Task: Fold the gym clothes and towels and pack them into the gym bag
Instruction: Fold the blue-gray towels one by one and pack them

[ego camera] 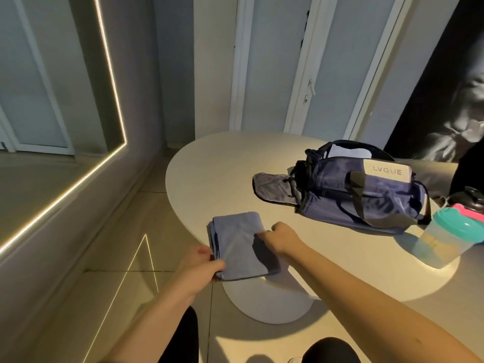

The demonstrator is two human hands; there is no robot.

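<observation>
The folded blue towel (pixel 239 246) lies between both hands: left hand (pixel 201 263) pinches its near corner, right hand (pixel 281 237) grips its right edge

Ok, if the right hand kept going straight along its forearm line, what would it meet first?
The folded blue towel: the right hand pinches its edge and would slide across it. Beyond that, probably just the table rim and open floor, though depth is unclear.

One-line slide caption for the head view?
Left hand and right hand grip a folded towel on the table; gym bag open nearby.
</observation>
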